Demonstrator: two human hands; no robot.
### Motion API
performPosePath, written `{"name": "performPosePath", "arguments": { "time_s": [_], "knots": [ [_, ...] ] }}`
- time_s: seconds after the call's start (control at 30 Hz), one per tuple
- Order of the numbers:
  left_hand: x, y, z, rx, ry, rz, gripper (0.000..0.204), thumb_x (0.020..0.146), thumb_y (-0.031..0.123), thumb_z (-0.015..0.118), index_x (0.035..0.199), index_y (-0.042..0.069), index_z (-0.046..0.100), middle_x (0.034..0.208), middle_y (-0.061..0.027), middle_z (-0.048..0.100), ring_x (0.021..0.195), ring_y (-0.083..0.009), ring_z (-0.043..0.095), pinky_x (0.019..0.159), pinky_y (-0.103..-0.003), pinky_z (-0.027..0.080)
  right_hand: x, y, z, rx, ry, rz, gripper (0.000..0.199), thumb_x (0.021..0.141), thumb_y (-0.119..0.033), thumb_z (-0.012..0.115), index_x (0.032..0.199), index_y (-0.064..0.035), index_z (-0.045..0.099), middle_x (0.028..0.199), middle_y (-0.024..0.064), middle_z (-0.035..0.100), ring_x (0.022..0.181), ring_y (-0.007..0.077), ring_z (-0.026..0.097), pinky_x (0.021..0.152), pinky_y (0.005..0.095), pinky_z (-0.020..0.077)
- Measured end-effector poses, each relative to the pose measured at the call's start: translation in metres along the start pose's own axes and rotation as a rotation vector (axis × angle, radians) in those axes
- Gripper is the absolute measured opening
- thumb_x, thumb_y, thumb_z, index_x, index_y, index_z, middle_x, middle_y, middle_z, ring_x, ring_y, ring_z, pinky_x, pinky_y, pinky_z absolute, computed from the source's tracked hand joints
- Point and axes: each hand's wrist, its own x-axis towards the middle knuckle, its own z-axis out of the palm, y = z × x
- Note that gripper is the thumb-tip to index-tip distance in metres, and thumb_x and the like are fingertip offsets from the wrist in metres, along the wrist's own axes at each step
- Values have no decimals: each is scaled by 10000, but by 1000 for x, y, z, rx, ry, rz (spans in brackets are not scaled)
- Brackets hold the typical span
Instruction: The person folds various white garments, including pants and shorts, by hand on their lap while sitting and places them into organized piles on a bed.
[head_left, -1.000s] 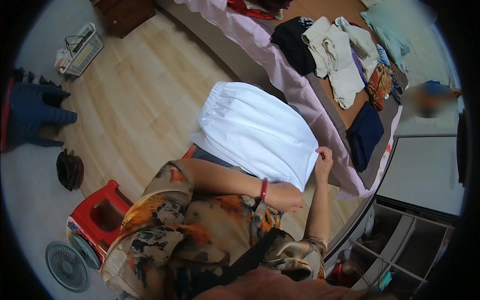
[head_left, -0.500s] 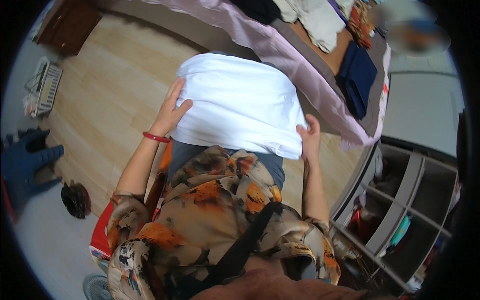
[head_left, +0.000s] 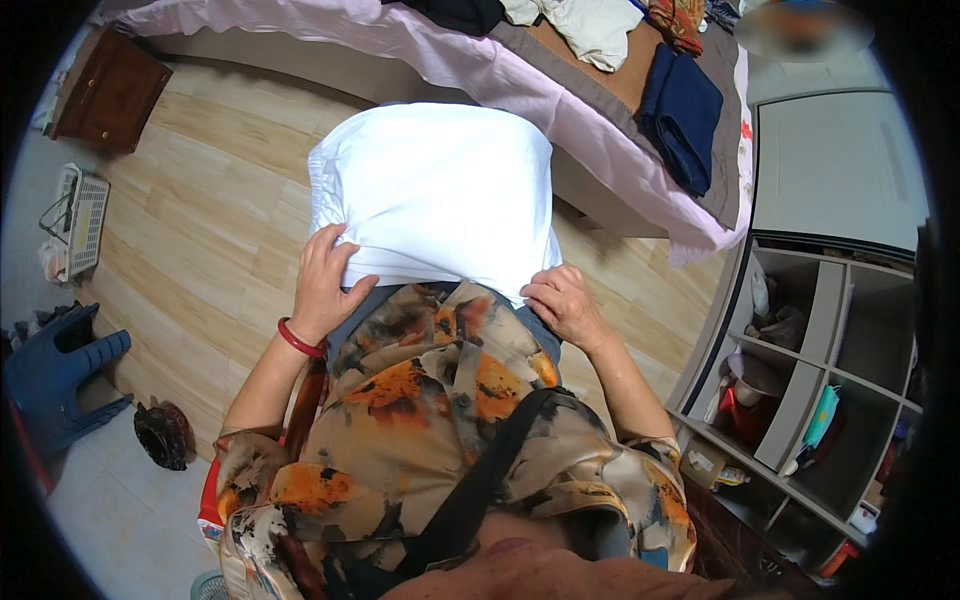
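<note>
A white folded cloth [head_left: 440,195] lies spread flat over my lap. My left hand [head_left: 325,285], with a red bangle at the wrist, presses on its near left edge, fingers spread over the fabric. My right hand [head_left: 562,302] rests on the cloth's near right corner, fingers curled at the edge. I am seated, wearing a patterned orange and black top with a dark strap across it.
A bed [head_left: 560,90] with a pink sheet holds several folded and loose garments, a navy one [head_left: 682,112] nearest. White cubby shelves [head_left: 820,380] stand at the right. A blue plastic stool [head_left: 55,375], a dark shoe [head_left: 163,435] and a wire basket [head_left: 78,218] sit on the floor at the left.
The white cloth came down from being held up at its right corner to lying flat on my lap. Both hands moved onto its near edge.
</note>
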Motion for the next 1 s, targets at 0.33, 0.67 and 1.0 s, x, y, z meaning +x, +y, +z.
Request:
{"name": "performPosePath", "arguments": {
  "time_s": [0.33, 0.67, 1.0],
  "knots": [
    [-14, -69, 12, -493, 181, -508, 156, 834, 154, 633, 904, 18, 601, 902, -111, 624, 870, -219, 589, 806, -324, 456, -2, -2, -15, 179, -240, 107, 113, 793, -150, 641, 827, -46, 613, 787, 79, 568, 795, 250, 546, 739, 366, 408],
    [-46, -189, 136, -510, -575, -704, 389, 912, 313, 479, 1143, 17, 579, 1096, -174, 620, 975, -251, 604, 871, -355, 474, 126, -38, -19, 340, -72, 62, 88, 811, -97, 640, 856, -22, 642, 836, 98, 611, 788, 237, 591, 716, 334, 476],
    [27, -117, 73, -2156, 188, -718, 404, 923, 293, 461, 1211, 16, 522, 1171, -167, 576, 1022, -258, 580, 906, -355, 461, 224, -107, 71, -50, -10, -299, 539, 730, -247, 736, 1154, 30, 550, 1192, 250, 514, 1094, 385, 506, 938, 425, 419]
  ]
}}
